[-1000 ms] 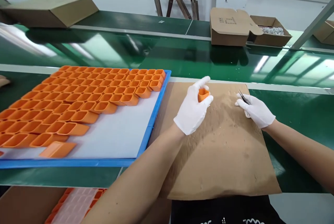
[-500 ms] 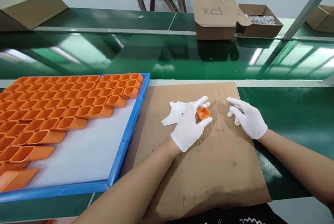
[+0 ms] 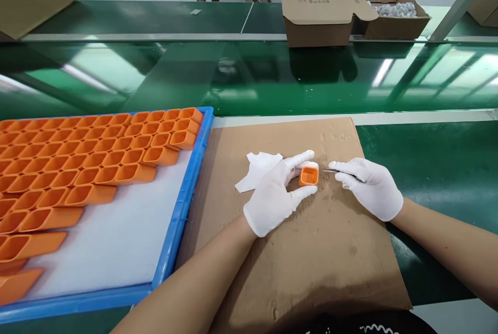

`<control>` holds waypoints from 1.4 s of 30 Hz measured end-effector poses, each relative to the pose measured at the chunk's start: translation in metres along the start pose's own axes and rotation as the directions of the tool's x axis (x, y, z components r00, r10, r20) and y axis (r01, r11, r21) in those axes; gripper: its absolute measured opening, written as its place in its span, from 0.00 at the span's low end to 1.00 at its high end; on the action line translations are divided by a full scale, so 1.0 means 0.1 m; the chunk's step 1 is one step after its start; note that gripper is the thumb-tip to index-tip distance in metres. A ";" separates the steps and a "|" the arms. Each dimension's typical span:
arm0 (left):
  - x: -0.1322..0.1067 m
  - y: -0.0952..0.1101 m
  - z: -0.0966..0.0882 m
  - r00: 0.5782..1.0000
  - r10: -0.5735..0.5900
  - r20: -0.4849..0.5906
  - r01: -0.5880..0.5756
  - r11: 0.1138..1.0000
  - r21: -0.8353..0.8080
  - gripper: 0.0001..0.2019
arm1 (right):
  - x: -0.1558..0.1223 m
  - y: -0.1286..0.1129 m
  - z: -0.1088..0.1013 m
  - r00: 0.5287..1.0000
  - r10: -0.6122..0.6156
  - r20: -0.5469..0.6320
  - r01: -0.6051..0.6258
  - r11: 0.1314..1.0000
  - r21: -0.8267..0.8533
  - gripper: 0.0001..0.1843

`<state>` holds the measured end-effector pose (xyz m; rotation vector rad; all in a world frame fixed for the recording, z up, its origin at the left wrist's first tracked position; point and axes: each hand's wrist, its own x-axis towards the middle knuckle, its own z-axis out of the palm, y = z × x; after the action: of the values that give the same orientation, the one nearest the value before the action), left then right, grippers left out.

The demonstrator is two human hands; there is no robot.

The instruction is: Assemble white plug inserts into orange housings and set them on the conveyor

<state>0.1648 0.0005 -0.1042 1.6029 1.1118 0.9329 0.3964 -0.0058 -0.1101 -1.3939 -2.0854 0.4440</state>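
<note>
Over the brown cardboard sheet point(image 3: 330, 261), your white-gloved left hand point(image 3: 275, 196) has its grip around an orange cup point(image 3: 309, 176), thumb on the near side, the squarish, round-cornered mouth turned up toward you. Your right hand point(image 3: 368, 188), gloved in the same white knit-like fabric, has its grip closed on thin metal tweezers point(image 3: 331, 170), tips pointing left, just beside the cup. Partly behind your left hand lies a jagged white scrap point(image 3: 257, 170); whether paper or cloth, you cannot tell. On the left, a blue tray point(image 3: 182, 204) carries rows of smooth orange tubes point(image 3: 87, 163) over a white liner point(image 3: 128, 225). Far off, a cardboard box point(image 3: 319, 12) bears dark print too small to read; right of it, an open carton point(image 3: 397, 28) holds lumpy white pieces point(image 3: 397, 10). Your worktop point(image 3: 428, 152) is glossy green.
</note>
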 end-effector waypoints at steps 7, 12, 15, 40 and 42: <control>0.02 -0.06 -0.01 0.995 0.091 -0.030 -0.092 0.995 -0.027 0.27 | 0.03 -0.02 -0.03 0.993 0.113 0.027 -0.116 0.985 0.130 0.14; 0.00 -0.12 0.03 0.964 0.224 -0.141 -0.206 0.970 0.131 0.18 | 0.05 -0.04 -0.04 0.990 0.115 0.078 -0.125 0.983 0.137 0.13; -0.02 -0.08 0.03 0.918 0.347 -0.192 -0.289 0.917 0.275 0.16 | 0.06 -0.04 -0.05 0.988 0.120 0.093 -0.132 0.982 0.136 0.14; -0.03 -0.01 0.04 0.987 0.101 -0.126 -0.103 0.995 -0.010 0.11 | 0.10 -0.07 -0.09 0.963 0.228 0.145 -0.258 0.937 0.237 0.14; -0.04 0.02 0.06 0.988 0.095 -0.122 -0.109 0.988 -0.112 0.12 | 0.10 -0.07 -0.10 0.961 0.233 0.147 -0.263 0.933 0.244 0.14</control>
<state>0.1691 -0.0055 -0.1044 1.5362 1.0406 1.1511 0.3942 0.0004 -0.0957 -1.5047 -1.8596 0.8912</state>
